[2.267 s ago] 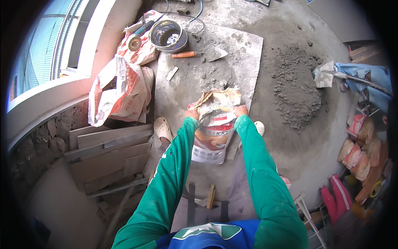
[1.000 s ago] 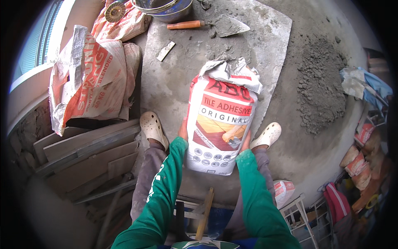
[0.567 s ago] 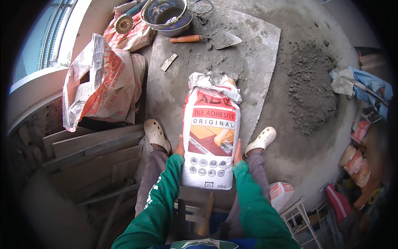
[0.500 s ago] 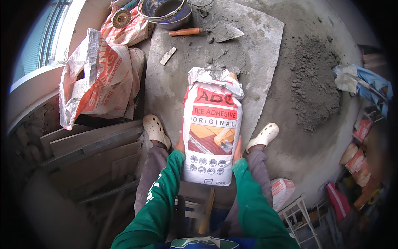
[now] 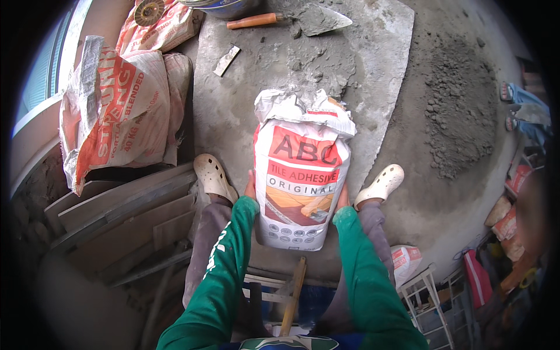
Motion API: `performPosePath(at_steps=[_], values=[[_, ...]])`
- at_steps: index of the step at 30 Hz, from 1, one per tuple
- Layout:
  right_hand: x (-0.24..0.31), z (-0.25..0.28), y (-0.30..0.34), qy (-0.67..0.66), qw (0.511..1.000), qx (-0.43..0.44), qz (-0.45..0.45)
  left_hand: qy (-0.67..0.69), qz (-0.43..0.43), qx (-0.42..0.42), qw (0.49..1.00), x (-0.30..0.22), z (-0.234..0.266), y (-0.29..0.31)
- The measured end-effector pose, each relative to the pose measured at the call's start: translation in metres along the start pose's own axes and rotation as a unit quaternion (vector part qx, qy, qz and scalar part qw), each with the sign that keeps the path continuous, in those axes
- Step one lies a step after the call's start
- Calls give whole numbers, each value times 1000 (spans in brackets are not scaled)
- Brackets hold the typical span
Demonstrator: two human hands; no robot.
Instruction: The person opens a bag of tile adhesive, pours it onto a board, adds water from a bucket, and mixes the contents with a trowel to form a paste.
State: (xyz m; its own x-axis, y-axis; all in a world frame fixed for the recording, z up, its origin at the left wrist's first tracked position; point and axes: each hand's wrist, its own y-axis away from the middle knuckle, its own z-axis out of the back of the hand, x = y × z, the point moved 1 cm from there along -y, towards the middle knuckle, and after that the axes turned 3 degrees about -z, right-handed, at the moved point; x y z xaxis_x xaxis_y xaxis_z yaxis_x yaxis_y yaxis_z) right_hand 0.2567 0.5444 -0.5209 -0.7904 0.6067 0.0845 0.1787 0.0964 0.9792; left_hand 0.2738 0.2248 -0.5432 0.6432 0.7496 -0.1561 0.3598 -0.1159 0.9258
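1. From my distant seat I have the head view alone; in it, a white-and-red bag (image 5: 303,181) sits midway between two pale clogs (image 5: 213,176), its printed front turned up to me and its crumpled, torn top pointing away from the wearer; I cannot tell whether its base bears on the floor.
2. My left hand (image 5: 251,185) grips the bag's left side, fingers along the edge; my right hand (image 5: 343,197) clasps the opposite side, mostly hidden by the green cuff; how far the fingers curl underneath I cannot tell.
3. Beyond the bag I see a grey sheet (image 5: 373,70) smeared with wet mortar; on it lie an orange-handled trowel (image 5: 315,20) and a small pale chip (image 5: 226,61); a bucket (image 5: 224,8) is cut off by the upper edge.
4. To my left, a crumpled red-and-white sack (image 5: 131,111) stands beyond stacked flat boards (image 5: 125,209); to my right, a grey mortar heap (image 5: 458,111) spreads over the floor, with another person's blue-clad legs (image 5: 528,96) near the rim.
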Motion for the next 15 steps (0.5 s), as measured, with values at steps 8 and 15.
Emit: performPosePath(at_steps=[8,15], values=[[-3,-14,31,31,995,45,86,-55,-52,-55,996,9,-3,11],[38,-49,125,72,997,16,25,-364,42,-212,906,-22,-43,105]])
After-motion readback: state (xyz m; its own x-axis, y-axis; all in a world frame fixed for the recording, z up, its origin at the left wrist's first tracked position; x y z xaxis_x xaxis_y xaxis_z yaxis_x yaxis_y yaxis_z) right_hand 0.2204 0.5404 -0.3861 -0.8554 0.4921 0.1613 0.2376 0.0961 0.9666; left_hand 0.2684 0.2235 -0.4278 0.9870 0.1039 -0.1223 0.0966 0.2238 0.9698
